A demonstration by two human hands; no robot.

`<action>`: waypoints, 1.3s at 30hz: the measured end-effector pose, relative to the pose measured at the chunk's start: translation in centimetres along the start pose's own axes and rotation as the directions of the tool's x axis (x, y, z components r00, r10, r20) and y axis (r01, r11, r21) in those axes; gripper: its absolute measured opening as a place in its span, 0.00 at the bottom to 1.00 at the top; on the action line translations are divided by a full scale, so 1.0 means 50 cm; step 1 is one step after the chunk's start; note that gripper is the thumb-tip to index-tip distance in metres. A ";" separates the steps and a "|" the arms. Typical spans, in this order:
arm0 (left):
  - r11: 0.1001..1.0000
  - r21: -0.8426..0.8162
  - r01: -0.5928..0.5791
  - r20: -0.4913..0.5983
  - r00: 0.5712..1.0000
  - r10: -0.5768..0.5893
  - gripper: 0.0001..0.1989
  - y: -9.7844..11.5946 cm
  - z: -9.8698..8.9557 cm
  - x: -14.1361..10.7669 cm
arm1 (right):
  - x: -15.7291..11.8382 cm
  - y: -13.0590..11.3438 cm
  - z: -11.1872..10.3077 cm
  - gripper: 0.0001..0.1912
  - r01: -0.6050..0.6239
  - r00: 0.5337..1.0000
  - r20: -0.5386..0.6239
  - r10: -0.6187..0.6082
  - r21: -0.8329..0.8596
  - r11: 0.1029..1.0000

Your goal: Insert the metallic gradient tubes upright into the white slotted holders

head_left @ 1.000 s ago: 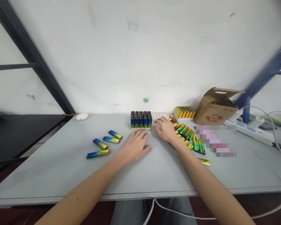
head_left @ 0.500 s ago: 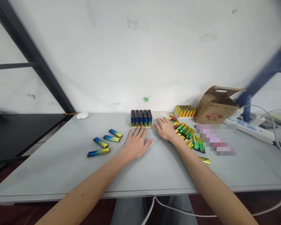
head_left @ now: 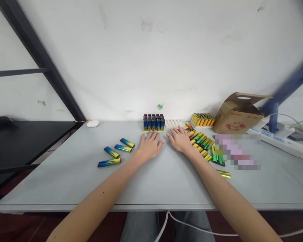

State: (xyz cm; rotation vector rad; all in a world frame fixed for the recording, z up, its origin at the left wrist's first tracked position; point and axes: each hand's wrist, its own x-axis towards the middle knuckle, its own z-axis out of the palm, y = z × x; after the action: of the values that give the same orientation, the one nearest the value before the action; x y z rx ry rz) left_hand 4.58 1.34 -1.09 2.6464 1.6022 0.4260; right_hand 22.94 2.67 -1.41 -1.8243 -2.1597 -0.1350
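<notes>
Currently, both hands lie flat on the desk, side by side.
Left hand (head_left: 149, 147): palm down, fingers spread and open, holding nothing; fingertips just short of the full tray.
Right hand (head_left: 179, 140): palm down, open, empty; fingertips at the near edge of the white tray.
Full tray (head_left: 154, 122): block of upright blue-and-yellow lighters with black tops, straight ahead of the left hand, close to the wall.
White tray (head_left: 174, 123): empty sockets showing, ahead of the right hand, touching the full tray's right side as far as can be told.
Loose pile (head_left: 203, 144): green, yellow and red lighters lying flat, just to the right of the right hand and along its wrist.
Stray lighter (head_left: 224, 173): gold one lying alone, right of the right forearm.
Four lighters (head_left: 115, 152): blue-yellow, lying flat, left of the left hand, apart from each other.
Yellow batch (head_left: 203, 119): upright yellow lighters beyond the pile, far right of the trays.
Cardboard box (head_left: 236, 115): flap open, right of the yellow batch.
Desk (head_left: 166, 181): grey, carries everything.
</notes>
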 end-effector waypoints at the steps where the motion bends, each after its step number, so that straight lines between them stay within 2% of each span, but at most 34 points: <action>1: 1.000 -0.007 0.009 0.002 1.000 -0.009 0.28 0.000 -0.001 0.008 | 0.000 0.000 0.000 0.28 0.001 1.000 0.001 -0.001 0.003 1.000; 7: 0.999 -0.014 0.050 0.048 0.998 -0.049 0.29 -0.013 -0.007 0.052 | -0.001 -0.001 -0.011 0.28 0.013 1.000 0.018 -0.013 0.027 1.000; 13: 0.999 -0.011 0.031 0.101 0.994 -0.030 0.28 -0.041 -0.007 0.056 | 0.001 0.001 -0.011 0.28 0.005 1.000 0.026 -0.006 0.049 0.999; 21: 0.997 0.036 0.061 0.093 0.994 -0.064 0.27 -0.042 -0.004 0.075 | 0.003 0.001 -0.005 0.28 -0.020 1.000 0.007 0.019 0.015 1.000; 27: 0.996 0.025 0.081 0.077 0.994 -0.083 0.26 -0.038 -0.004 0.081 | 0.007 0.001 0.001 0.31 -0.017 0.999 0.034 0.017 0.008 1.000; 30: 0.997 0.039 0.074 0.056 0.996 -0.076 0.25 -0.036 -0.001 0.060 | 0.010 0.003 0.004 0.31 -0.013 0.999 0.051 0.011 0.037 0.999; 35: 0.996 0.089 0.020 -0.034 0.999 -0.017 0.22 -0.032 0.002 -0.024 | 0.016 0.005 0.009 0.35 -0.022 0.995 0.097 0.015 0.081 0.996; 39: 1.000 0.023 0.010 -0.013 1.000 -0.010 0.21 -0.035 -0.008 -0.068 | 0.021 0.004 0.008 0.36 -0.041 0.992 0.124 0.031 0.078 0.996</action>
State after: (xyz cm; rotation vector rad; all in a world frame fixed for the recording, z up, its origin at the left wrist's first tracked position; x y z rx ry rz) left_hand 1.51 -0.85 -1.71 2.6568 1.6330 0.4277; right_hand 22.91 3.80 -1.49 -1.8701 -2.1778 0.0739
